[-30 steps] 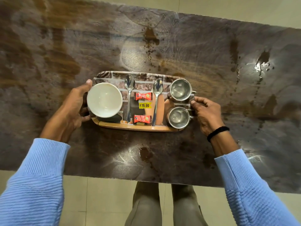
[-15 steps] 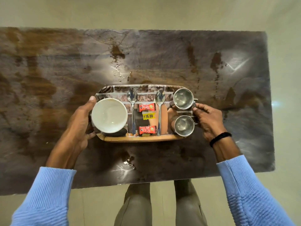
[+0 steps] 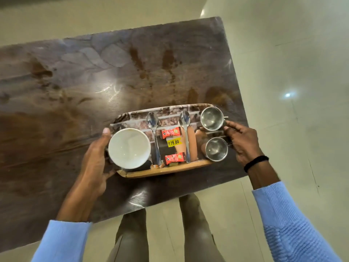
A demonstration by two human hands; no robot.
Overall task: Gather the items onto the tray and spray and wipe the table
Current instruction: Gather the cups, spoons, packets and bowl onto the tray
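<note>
**Tray held at both ends near the surface's corner**

The tray (image 3: 170, 170) sits over the near right part of the brown surface (image 3: 75, 82). Left hand (image 3: 95, 163) grip: clenched on the tray's left end, thumb beside the white bowl (image 3: 129, 147). Right hand (image 3: 240, 143) grip: clenched on the right end, beside two steel cups (image 3: 211, 118) (image 3: 216, 149). Two spoons (image 3: 154, 129) (image 3: 186, 129) and two red sachets (image 3: 170, 132) (image 3: 175, 158) lie between bowl and cups.

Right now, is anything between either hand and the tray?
Nothing visible. The left hand grips the tray at its left end beside the white bowl; the right hand holds the right end by the steel cups.
</note>
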